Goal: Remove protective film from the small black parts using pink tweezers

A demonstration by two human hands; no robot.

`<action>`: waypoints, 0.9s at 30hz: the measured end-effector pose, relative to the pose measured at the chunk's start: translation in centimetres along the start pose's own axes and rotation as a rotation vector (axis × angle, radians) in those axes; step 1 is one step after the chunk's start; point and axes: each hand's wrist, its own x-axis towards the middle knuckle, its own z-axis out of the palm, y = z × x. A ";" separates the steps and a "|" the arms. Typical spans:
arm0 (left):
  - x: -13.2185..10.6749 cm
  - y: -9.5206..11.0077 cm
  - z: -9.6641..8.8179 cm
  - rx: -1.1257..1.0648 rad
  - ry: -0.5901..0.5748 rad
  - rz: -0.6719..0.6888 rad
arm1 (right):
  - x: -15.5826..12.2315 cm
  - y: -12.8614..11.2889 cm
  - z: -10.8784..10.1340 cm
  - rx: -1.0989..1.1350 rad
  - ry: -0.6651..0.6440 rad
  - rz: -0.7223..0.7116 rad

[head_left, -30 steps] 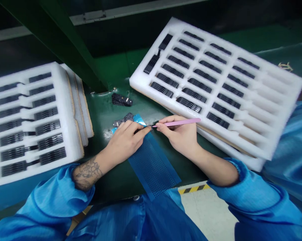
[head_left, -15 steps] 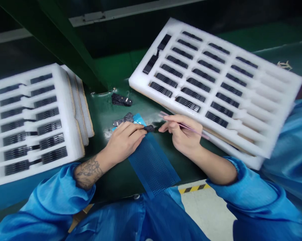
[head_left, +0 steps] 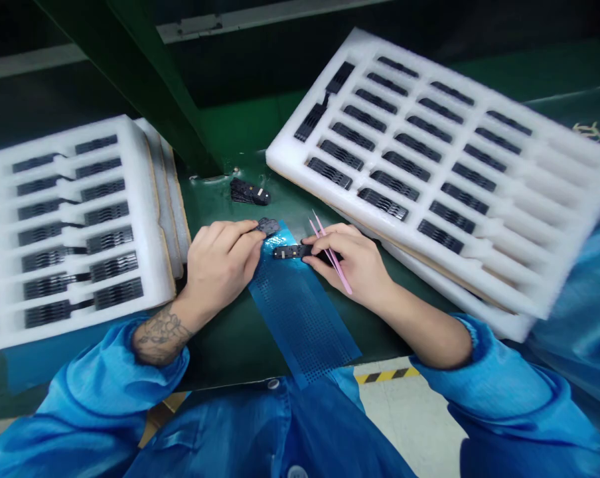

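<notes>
In the head view, the blue perforated sheet (head_left: 295,312) lies angled across the green workbench (head_left: 225,358), directly in front of the person. The left hand (head_left: 219,262) is partly closed at the sheet's upper end, with its fingertips (head_left: 245,229) on or just beside a dark perforated part (head_left: 268,226); whether that part is gripped cannot be determined. The right hand (head_left: 350,262) is curled, just right of the sheet. Its fingers (head_left: 324,234) hold the pink tweezers (head_left: 332,249), tips pointing away from the person, and its thumb and forefinger end against a black strip component (head_left: 289,251) lying on the sheet. A small loose pile of black parts (head_left: 249,192) sits on the bench beyond the sheet. A white foam tray (head_left: 553,179) with rows of black parts lies to the sheet's right, and a second white foam tray (head_left: 143,199) lies to its left. Blue sleeves (head_left: 105,392) cover both arms, and a tattoo (head_left: 160,335) marks the left forearm. Any markings on the black parts are too small to read.
</notes>
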 end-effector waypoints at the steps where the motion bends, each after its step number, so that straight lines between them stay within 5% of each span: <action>1: 0.0 -0.3 -0.1 0.037 -0.034 -0.018 | 0.0 0.0 0.0 -0.003 -0.004 0.002; 7: 0.1 -0.7 0.0 0.050 -0.121 -0.053 | 0.1 -0.1 -0.4 0.018 -0.025 0.039; 11: 0.2 0.4 -0.2 -0.061 -0.067 0.101 | 0.1 0.0 -0.5 0.051 -0.008 0.038; 14: 0.3 1.2 0.1 -0.115 -0.146 0.226 | -0.2 -0.1 -0.9 0.126 0.052 0.045; 20: 0.4 1.1 1.0 -0.141 -0.301 0.225 | -1.0 -0.6 -2.4 0.540 0.038 0.253; 27: 0.6 1.6 1.2 -0.141 -0.301 0.265 | -0.3 -0.9 -3.3 0.654 -0.016 0.429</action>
